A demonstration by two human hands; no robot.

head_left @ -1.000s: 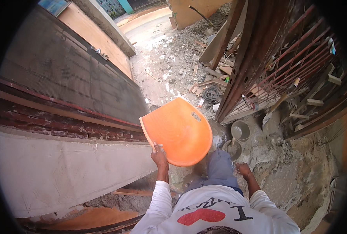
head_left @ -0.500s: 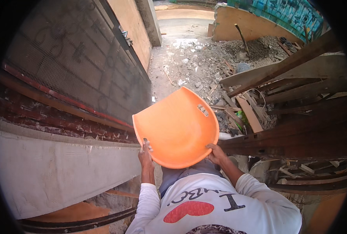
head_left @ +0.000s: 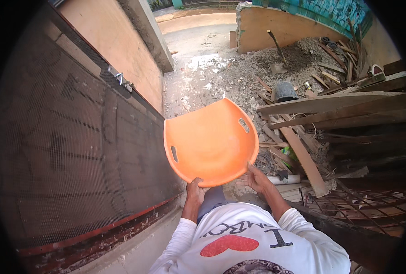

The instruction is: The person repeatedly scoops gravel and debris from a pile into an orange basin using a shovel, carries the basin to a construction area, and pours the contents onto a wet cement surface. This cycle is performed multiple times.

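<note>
The orange scoop [head_left: 210, 141] is held above the littered ground [head_left: 178, 89]; the fingers of the left hand [head_left: 194, 194] and right hand [head_left: 258, 179] are clamped on its rim. A mesh door [head_left: 66, 150] stands at left; at right, planks [head_left: 302, 155] lie beyond the hands, and a bucket [head_left: 285, 91] is near a shovel [head_left: 279, 68].

A rubble-strewn passage [head_left: 198, 84] lies open at 12 o'clock from an orange tub [head_left: 212, 141], while a mesh door [head_left: 75, 137] walls off 9 o'clock, a dark bucket [head_left: 285, 92] stands at 2 and timber boards [head_left: 326, 103] jut in at 3.
</note>
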